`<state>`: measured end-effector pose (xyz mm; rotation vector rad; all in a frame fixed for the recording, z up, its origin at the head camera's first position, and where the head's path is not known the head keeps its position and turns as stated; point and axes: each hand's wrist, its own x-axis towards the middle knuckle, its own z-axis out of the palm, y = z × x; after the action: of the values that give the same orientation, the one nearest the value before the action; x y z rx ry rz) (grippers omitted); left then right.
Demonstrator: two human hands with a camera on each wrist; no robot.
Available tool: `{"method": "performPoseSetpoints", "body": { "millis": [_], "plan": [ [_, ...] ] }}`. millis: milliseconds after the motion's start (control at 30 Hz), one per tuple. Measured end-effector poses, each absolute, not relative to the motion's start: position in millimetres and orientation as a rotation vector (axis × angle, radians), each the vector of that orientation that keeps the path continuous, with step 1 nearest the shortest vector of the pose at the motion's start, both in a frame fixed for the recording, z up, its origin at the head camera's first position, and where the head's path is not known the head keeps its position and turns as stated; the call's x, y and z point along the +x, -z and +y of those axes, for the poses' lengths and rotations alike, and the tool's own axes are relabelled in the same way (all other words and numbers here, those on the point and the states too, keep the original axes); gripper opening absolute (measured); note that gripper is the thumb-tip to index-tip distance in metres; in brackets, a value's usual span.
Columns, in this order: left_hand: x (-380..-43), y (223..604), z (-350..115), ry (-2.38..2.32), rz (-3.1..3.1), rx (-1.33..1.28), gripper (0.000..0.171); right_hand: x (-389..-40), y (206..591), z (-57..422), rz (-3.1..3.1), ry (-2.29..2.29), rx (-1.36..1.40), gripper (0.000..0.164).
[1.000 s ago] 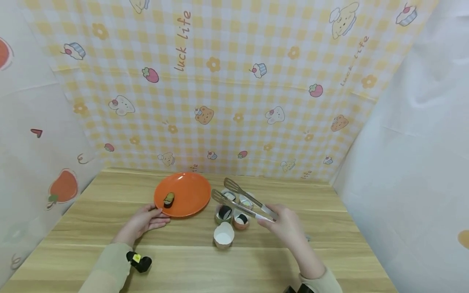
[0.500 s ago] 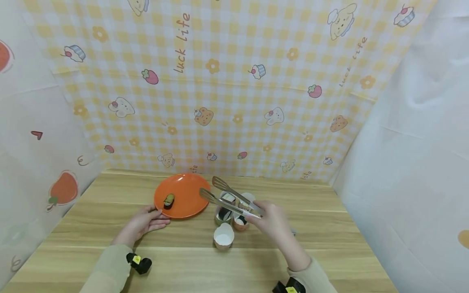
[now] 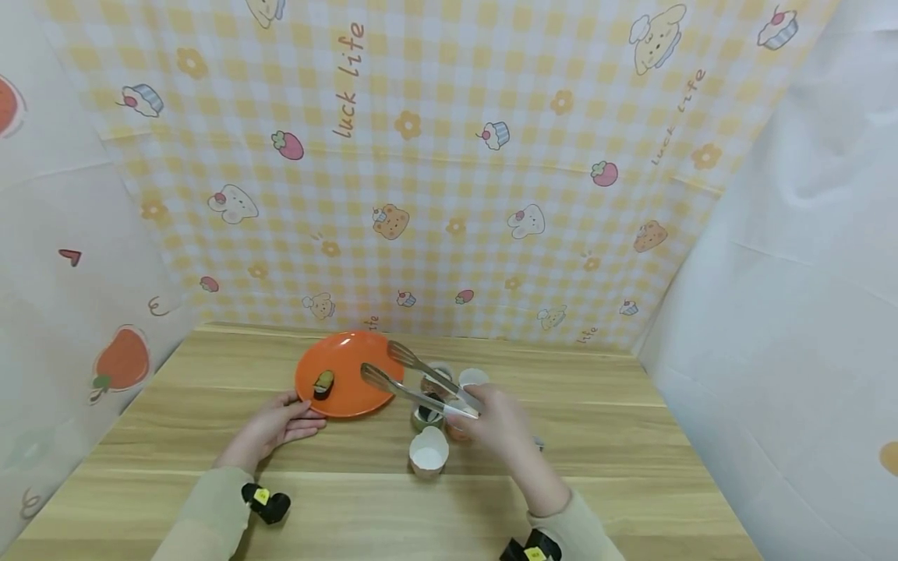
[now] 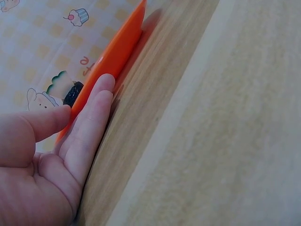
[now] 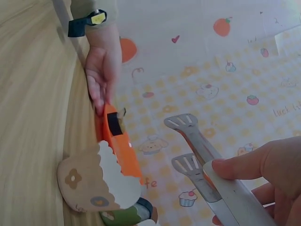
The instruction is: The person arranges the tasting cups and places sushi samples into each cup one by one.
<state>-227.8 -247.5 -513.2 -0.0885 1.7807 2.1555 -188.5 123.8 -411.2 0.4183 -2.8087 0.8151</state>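
My left hand [image 3: 281,421] holds the near-left rim of an orange plate [image 3: 365,382], thumb on the edge and fingers along its underside. On the plate sits one sushi piece [image 3: 323,385] with a dark wrap and a greenish-yellow top. In my right hand [image 3: 494,425] are metal tongs [image 5: 225,193], gripped by their pale handles. The tongs' slotted tips are spread apart over the plate's right part, with nothing between them. Below the tongs stand several small cups, partly covered by the tongs and hand; a green cup [image 3: 426,418] among them holds a dark-wrapped piece.
A cup with a scalloped rim [image 3: 429,453] stands nearest to me, its inside white. Another pale cup [image 3: 474,377] is at the back right of the group. The wooden table [image 3: 351,514] meets a yellow checked cloth [image 3: 449,171] behind.
My right hand has moved left with the tongs, so their tips went from above the cups to above the plate. The left hand and the plate have stayed in place.
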Motion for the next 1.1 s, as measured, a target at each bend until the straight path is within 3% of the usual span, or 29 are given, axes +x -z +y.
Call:
{"method": "performPoseSetpoints", "body": {
  "millis": [433, 1100],
  "plan": [
    [-228.1, 512.3, -246.6, -2.153, 1.793, -0.098, 0.049, -186.0, 415.7, 97.1, -2.866, -0.804, 0.42, 0.054],
    [-228.9, 515.8, -247.4, -2.151, 1.793, -0.088, 0.05, -184.8, 435.5, 64.5, -2.826, -0.601, 0.44, 0.04]
  ]
}}
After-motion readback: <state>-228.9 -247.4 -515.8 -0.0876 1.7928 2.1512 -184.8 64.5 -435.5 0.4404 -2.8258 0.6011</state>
